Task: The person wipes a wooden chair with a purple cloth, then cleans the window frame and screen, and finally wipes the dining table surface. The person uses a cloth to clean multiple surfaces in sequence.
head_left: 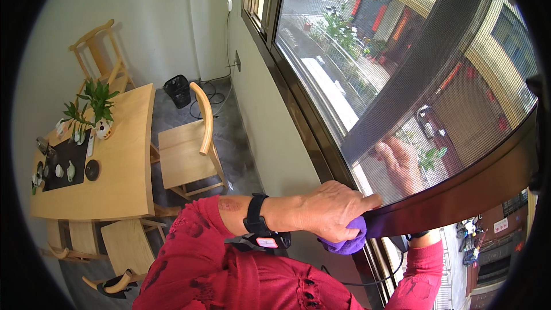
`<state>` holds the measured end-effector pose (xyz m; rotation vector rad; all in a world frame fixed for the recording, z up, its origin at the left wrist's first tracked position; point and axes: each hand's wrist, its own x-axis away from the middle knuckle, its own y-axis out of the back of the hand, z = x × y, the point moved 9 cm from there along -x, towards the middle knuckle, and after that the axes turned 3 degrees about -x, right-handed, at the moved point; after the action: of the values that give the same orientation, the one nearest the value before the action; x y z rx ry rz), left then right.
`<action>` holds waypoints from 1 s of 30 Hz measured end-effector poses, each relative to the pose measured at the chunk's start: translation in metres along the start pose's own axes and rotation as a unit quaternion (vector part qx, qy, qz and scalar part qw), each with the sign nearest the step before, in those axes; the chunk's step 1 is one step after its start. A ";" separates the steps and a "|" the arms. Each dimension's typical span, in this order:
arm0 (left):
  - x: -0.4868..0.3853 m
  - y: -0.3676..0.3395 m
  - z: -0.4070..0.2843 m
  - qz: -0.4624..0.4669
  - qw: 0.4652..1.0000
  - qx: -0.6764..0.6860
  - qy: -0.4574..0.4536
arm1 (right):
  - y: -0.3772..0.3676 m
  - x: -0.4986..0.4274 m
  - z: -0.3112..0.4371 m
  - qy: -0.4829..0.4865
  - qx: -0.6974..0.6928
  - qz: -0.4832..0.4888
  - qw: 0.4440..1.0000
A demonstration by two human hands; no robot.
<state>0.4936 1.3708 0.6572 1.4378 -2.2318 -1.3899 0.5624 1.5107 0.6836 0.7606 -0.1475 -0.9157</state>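
My left hand [333,211] grips a bunched purple cloth [344,239] at the lower corner of a dark brown window sash [434,211]. Its index finger lies along the sash edge, beside the mesh screen [473,138]. My right arm, in a red sleeve, reaches around the outer side of the sash. Through the mesh I see my right hand [402,166] behind the screen with its fingers bent. The mesh blurs it, so I cannot tell whether it holds anything. A black strap with a small device circles my left wrist.
A wooden table [125,176] at left bears a potted plant [99,101] and tea things on a black tray [64,155]. A wooden chair [183,146] stands between table and window wall. Beyond it are a black bin [177,90] and floor cables. A black cable [379,282] hangs near my right arm.
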 end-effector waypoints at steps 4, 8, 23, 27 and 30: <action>0.002 -0.002 0.004 0.014 1.000 0.012 0.019 | -0.006 -0.030 0.004 0.036 -0.020 0.047 0.998; 0.004 -0.002 0.004 0.011 0.999 0.029 0.020 | -0.019 -0.065 0.006 0.053 -0.032 0.054 0.997; 0.059 0.013 0.034 -0.010 0.988 0.019 0.156 | -0.069 -0.144 0.018 0.156 0.074 0.065 0.983; 0.074 0.025 0.044 -0.038 0.984 0.029 0.173 | -0.080 -0.141 0.029 0.228 0.174 0.073 0.955; 0.081 0.031 0.053 -0.055 0.981 0.040 0.183 | -0.083 -0.133 0.036 0.311 0.191 0.050 0.930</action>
<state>0.4013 1.3444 0.6241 1.7044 -2.0197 -0.9711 0.4096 1.5621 0.6823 1.3612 0.2023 -0.5148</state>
